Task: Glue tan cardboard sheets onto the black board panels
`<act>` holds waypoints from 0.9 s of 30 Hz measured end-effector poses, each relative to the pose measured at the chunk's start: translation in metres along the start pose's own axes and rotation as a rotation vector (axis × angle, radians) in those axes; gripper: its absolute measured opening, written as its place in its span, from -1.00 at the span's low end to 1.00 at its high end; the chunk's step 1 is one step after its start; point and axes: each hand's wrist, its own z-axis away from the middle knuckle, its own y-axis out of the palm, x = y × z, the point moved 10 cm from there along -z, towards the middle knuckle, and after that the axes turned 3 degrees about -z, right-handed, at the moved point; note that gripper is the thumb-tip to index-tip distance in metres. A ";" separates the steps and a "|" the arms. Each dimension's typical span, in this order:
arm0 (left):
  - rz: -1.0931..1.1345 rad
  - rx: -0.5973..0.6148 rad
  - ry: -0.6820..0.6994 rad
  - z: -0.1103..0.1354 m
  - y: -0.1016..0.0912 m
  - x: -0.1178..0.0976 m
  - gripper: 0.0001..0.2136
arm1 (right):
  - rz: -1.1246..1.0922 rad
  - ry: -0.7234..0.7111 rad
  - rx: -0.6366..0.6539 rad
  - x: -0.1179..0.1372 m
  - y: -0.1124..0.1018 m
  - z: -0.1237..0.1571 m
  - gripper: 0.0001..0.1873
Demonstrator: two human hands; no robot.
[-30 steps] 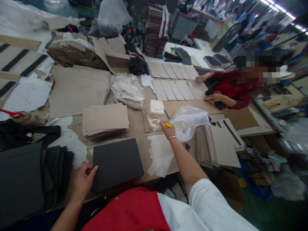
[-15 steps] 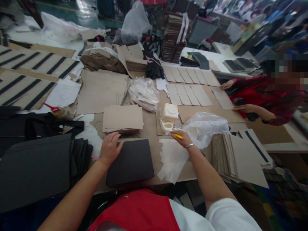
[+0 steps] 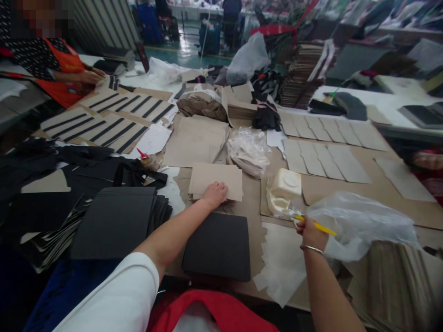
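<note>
My left hand [image 3: 214, 194] rests on the near edge of a small stack of brown card sheets [image 3: 216, 180], fingers curled over it. Just below lies a black rectangular pad [image 3: 218, 246] on the brown-papered table [image 3: 377, 196]. My right hand [image 3: 309, 232], with a metal bangle at the wrist, is closed round a yellow-handled brush [image 3: 316, 225] whose tip points at a white glue tub [image 3: 283, 192]. A clear plastic bag [image 3: 360, 223] lies right beside that hand.
Stacks of black sheets [image 3: 114, 221] fill the left. Striped card panels [image 3: 104, 121] and a person in orange [image 3: 55, 69] are at the far left. Cut card pieces [image 3: 325, 152] lie at the right, near another person's hand [image 3: 429, 160]. A tall card pile [image 3: 301, 76] stands behind.
My left hand has moved up from the black pad onto the brown card stack. The view has swung left. My right hand still holds the brush by the tub.
</note>
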 end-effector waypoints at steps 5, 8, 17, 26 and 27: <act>0.024 -0.017 -0.056 0.008 0.004 -0.006 -0.68 | -0.136 -0.269 0.258 0.094 0.075 0.042 -0.74; 0.028 -0.047 -0.087 0.013 0.005 -0.008 -0.74 | -0.163 -0.322 0.548 0.136 0.171 0.089 -0.69; 0.044 -0.031 -0.086 0.011 0.027 -0.011 -0.65 | 0.151 -0.434 1.046 0.137 0.340 0.179 -0.76; 0.077 -0.090 -0.057 0.015 0.012 -0.008 -0.66 | 0.169 -0.506 0.767 0.149 0.368 0.121 -0.77; 0.080 -0.086 -0.052 0.015 0.011 -0.008 -0.67 | 0.184 -0.507 0.740 0.149 0.365 0.112 -0.77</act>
